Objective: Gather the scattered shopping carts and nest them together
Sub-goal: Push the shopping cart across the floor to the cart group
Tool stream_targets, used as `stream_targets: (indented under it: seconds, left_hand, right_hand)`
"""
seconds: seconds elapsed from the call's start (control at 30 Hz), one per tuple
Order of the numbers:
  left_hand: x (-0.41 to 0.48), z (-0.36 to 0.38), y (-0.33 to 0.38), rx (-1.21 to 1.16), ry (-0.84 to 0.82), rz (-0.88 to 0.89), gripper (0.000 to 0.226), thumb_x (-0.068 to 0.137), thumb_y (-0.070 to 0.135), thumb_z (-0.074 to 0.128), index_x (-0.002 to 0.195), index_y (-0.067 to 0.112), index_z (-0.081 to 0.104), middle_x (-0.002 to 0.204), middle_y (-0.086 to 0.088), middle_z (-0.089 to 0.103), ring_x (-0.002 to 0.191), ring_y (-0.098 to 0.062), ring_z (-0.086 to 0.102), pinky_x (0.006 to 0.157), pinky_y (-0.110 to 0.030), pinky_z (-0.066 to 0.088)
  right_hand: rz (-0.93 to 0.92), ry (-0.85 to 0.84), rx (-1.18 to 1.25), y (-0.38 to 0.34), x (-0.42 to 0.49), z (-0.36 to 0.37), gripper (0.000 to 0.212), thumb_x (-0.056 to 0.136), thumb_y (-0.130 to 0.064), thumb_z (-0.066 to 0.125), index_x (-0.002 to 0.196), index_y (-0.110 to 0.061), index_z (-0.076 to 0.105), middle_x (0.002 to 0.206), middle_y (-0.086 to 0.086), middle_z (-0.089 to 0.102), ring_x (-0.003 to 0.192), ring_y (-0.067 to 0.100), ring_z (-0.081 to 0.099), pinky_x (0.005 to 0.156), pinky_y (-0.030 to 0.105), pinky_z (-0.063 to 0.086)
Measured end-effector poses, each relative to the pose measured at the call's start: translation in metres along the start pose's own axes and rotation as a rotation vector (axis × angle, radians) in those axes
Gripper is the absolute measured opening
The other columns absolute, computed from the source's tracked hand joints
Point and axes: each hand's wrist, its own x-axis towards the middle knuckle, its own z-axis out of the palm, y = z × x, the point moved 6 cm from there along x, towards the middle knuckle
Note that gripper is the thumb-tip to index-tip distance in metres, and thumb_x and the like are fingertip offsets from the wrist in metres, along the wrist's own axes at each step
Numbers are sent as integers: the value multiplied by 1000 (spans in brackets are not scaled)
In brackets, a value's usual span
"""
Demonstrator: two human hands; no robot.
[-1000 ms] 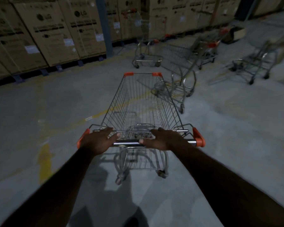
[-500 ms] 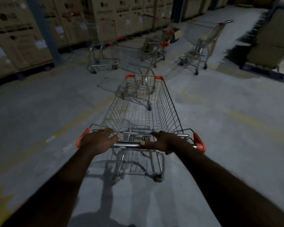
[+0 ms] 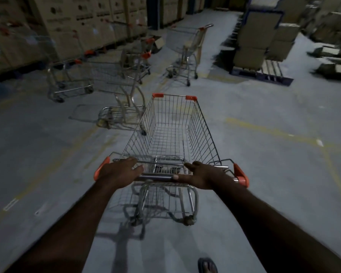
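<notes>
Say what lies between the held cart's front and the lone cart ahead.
Head view: only bare floor separates held cart from lone cart.

Silver wire and orange trim on grey.
I see my cart (image 3: 204, 133) as a silver wire grid with orange corner caps (image 3: 158, 94) and orange handle ends (image 3: 241, 174); the floor (image 3: 274, 164) is grey with faded yellow lines, the boxes (image 3: 67, 22) brown, the pallet (image 3: 276, 78) blue.
</notes>
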Motion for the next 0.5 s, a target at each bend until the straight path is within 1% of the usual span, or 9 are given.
stream_targets:
  seconds: [0.07, 0.13, 0.2, 0.3, 0.37, 0.4, 0.5]
  left_hand:
    - [4, 0, 19, 22, -10, 40, 69, 96, 74, 20, 156, 41, 27, 164, 19, 21, 150, -8, 27, 123, -45, -3]
    - [11, 1, 36, 32, -13, 66, 73, 95, 77, 18, 157, 40, 27, 164, 19, 21, 150, -9, 27, 123, -46, -2]
    - [19, 2, 52, 44, -15, 95, 76, 93, 79, 17, 157, 39, 27, 164, 19, 22, 150, -10, 27, 124, -46, -2]
    - [27, 0, 81, 52, -6, 140, 75, 93, 79, 19, 155, 39, 31, 163, 17, 28, 148, -10, 31, 124, -46, -1]
    - [32, -2, 101, 53, -6, 172, 73, 94, 78, 21, 155, 39, 33, 162, 16, 30, 148, -12, 32, 124, -44, -1]
    - [35, -3, 111, 51, -11, 188, 71, 95, 76, 22, 155, 38, 33, 163, 15, 30, 148, -13, 32, 124, -43, -1]
    - [46, -4, 143, 66, -15, 237, 70, 97, 74, 23, 155, 36, 33, 163, 14, 29, 148, -14, 33, 124, -43, 0]
  right_hand:
    - [37, 19, -30, 20, -3, 1, 120, 63, -104, 15, 161, -35, 16, 168, 8, 16, 152, 40, 19, 120, 63, 17]
    - [64, 38, -35, 39, -5, 3, 129, 53, -109, 7, 160, -36, 16, 168, 7, 17, 152, 42, 15, 119, 67, 14]
    - [89, 69, -30, 56, -8, 2, 132, 51, -110, 5, 160, -36, 19, 167, 7, 21, 152, 41, 14, 119, 67, 14]
    - [129, 113, -40, 78, -20, -3, 124, 59, -106, 8, 159, -35, 25, 165, 5, 27, 152, 40, 13, 117, 68, 16]
    - [166, 123, -13, 94, -25, -4, 121, 62, -104, 12, 159, -34, 26, 166, 4, 26, 153, 38, 11, 118, 68, 14]
    - [182, 121, 9, 102, -28, -5, 123, 59, -106, 12, 159, -34, 25, 166, 4, 25, 153, 38, 11, 118, 67, 14]
    - [219, 131, 67, 130, -30, -8, 130, 53, -108, 10, 159, -34, 26, 166, 6, 25, 152, 37, 18, 118, 65, 20]
